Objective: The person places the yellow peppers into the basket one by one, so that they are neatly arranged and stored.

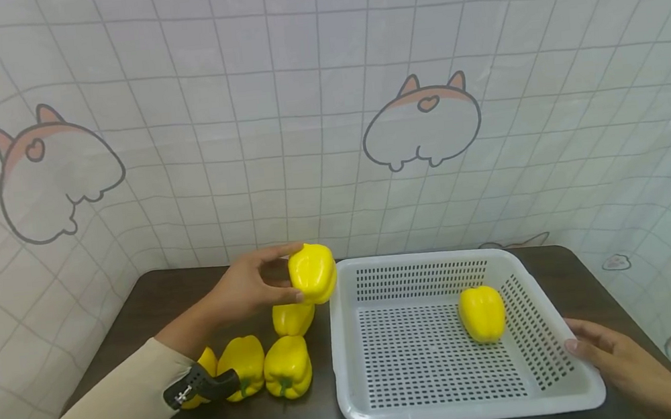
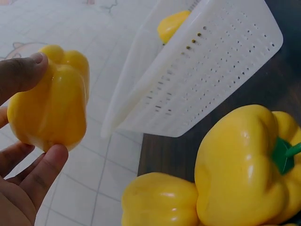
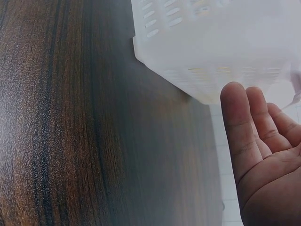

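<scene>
The left grip [image 1: 250,282] is clamped on one yellow bell pepper [image 1: 314,272], thumb and fingertips on opposing sides. This held pepper is raised off the desk [image 1: 325,418], near the 10 o'clock corner of the white basket [image 1: 446,412]; the left wrist view shows the two apart. The right grip [image 1: 619,352] is apart: its fingers are extended, with the tips at the basket's edge between 3 and 4 o'clock. Firm contact there cannot be confirmed.

On the desk, taken from the held pepper: rear pepper [image 1: 294,321] and front pepper [image 1: 287,364] near 7 o'clock; middle pepper [image 1: 243,363] between 7 and 8; outer pepper [image 1: 208,361] at 8, partly hidden by the sleeve [image 1: 124,405] and black wrist unit [image 1: 201,387]. Basket pepper [image 1: 482,315] lies inside the basket, at 2 o'clock.

Possible faults:
- Slip: glossy surface, held mainly by the digit tips.
- Edge strike: travel towards 4 o'clock at insufficient height.
- Basket slide: an edge strike without firm right-side restraint; the basket pepper could then roll.
- Outer pepper or middle pepper displaced: wrist unit dragging low.
</scene>
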A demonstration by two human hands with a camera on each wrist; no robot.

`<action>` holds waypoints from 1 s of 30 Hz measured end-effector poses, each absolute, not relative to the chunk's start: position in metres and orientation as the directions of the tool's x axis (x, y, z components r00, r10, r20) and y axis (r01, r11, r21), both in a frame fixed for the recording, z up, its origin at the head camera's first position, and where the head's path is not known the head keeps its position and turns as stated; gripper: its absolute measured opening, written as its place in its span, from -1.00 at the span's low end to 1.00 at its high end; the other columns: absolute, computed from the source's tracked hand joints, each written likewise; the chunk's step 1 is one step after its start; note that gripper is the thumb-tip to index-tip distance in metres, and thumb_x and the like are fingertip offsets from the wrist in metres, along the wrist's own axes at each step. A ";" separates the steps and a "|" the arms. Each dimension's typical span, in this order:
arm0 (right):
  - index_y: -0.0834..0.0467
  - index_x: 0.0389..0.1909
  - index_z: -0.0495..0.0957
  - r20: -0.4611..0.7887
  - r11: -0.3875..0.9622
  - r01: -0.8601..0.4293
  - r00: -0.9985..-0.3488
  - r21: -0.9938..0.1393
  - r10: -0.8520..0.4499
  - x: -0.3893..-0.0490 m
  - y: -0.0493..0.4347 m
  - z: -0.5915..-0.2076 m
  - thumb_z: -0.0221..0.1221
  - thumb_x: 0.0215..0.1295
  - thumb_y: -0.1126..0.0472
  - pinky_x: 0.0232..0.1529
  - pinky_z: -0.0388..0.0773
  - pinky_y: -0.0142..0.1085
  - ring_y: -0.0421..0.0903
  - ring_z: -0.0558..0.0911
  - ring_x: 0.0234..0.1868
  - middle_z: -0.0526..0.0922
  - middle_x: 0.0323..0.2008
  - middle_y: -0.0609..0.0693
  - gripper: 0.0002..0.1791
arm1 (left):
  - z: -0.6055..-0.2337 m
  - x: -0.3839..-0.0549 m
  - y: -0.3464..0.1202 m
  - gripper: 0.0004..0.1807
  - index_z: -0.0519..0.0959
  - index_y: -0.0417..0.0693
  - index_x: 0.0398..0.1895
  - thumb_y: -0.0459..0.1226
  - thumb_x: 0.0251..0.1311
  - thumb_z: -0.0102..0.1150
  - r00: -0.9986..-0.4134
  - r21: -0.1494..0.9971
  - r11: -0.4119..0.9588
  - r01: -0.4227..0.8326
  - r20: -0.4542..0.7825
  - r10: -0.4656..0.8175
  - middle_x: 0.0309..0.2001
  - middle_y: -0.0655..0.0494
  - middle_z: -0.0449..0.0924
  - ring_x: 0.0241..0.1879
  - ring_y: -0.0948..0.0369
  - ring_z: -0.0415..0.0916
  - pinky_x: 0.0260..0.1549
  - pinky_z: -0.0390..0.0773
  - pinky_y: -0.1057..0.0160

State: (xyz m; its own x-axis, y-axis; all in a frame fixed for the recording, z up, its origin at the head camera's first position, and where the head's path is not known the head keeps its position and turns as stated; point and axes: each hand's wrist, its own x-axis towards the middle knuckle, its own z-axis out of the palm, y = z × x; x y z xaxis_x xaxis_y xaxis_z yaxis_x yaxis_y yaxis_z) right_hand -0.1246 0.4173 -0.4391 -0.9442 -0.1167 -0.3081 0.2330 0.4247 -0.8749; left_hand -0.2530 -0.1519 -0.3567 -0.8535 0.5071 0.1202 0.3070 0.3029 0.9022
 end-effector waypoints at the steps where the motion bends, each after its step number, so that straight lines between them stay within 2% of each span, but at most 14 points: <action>1: 0.53 0.52 -0.20 -0.311 0.428 0.236 -0.944 -0.873 -0.115 -0.125 0.418 -0.439 -0.09 0.66 0.02 -0.09 0.71 -0.03 0.18 0.69 0.04 0.42 0.27 0.47 -0.19 | -0.358 -0.253 -0.151 -0.04 0.35 0.05 0.51 -0.20 0.00 0.63 -0.851 0.904 0.297 0.309 0.123 0.511 0.40 0.05 0.39 0.26 0.03 0.51 0.05 0.64 0.17; 8: 0.50 0.53 -0.16 -0.324 0.439 0.254 -0.942 -0.862 -0.091 -0.125 0.415 -0.437 -0.05 0.64 0.01 -0.10 0.71 0.00 0.20 0.69 0.03 0.43 0.26 0.47 -0.18 | -0.360 -0.254 -0.136 -0.04 0.38 0.08 0.49 -0.23 -0.04 0.65 -0.852 0.906 0.297 0.302 0.117 0.510 0.37 0.14 0.42 0.25 0.06 0.50 0.02 0.66 0.17; 14: 0.47 0.54 -0.13 -0.334 0.440 0.275 -0.940 -0.855 -0.062 -0.124 0.411 -0.437 -0.01 0.62 -0.01 -0.10 0.71 0.05 0.19 0.70 0.00 0.41 0.27 0.48 -0.17 | -0.362 -0.254 -0.122 -0.06 0.38 0.03 0.49 -0.27 -0.02 0.63 -0.833 0.884 0.314 0.347 0.136 0.537 0.40 0.10 0.39 0.28 0.02 0.46 -0.01 0.67 0.19; 24: 0.48 0.54 -0.12 -0.331 0.450 0.275 -0.942 -0.850 -0.050 -0.124 0.410 -0.436 -0.01 0.62 -0.02 -0.12 0.72 0.02 0.18 0.71 -0.02 0.42 0.26 0.48 -0.16 | -0.366 -0.255 -0.107 -0.06 0.39 0.10 0.48 -0.28 -0.03 0.63 -0.840 0.897 0.315 0.309 0.101 0.533 0.41 0.06 0.36 0.19 0.03 0.55 -0.04 0.68 0.21; 30: 0.49 0.53 -0.14 -0.327 0.447 0.262 -0.942 -0.856 -0.073 -0.124 0.412 -0.434 -0.03 0.63 0.00 -0.11 0.72 0.03 0.18 0.71 -0.02 0.41 0.26 0.49 -0.17 | -0.367 -0.257 -0.097 -0.09 0.38 0.07 0.48 -0.24 0.02 0.60 -0.807 0.868 0.315 0.384 0.149 0.572 0.38 0.11 0.39 0.24 0.07 0.50 -0.02 0.66 0.24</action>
State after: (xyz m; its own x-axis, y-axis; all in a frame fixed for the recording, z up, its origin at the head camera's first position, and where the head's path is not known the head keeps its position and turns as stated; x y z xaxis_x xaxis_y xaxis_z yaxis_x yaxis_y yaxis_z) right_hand -0.1241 0.4120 -0.4343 -0.9424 -0.0728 -0.3266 0.2620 0.4466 -0.8555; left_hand -0.2571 -0.0971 -0.3672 -0.8067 0.5718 0.1490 0.3839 0.3154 0.8678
